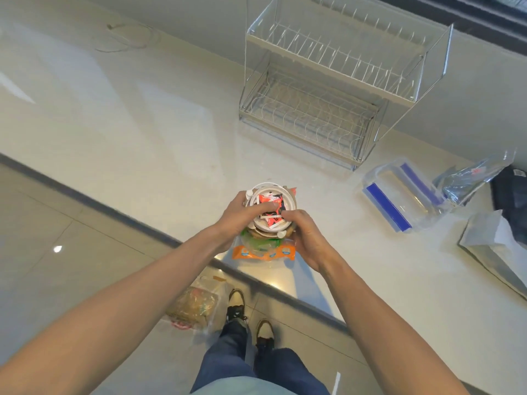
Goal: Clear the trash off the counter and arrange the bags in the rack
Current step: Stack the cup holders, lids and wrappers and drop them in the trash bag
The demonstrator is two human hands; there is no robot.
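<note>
Single view, head-worn, wide-angle. Looks steeply down and forward over own forearms. Left hand (236, 215) and right hand (305, 238) sit near frame centre, close to lens. Beyond hands: counter (171, 132) and wire rack (328, 89), farther off, upper right. Below hands: floor (57, 223), own legs and shoes. Edges bowed by lens.

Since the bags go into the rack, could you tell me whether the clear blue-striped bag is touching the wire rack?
Apart. The head view shows bare counter between the clear blue-striped bag and the wire rack.
</note>
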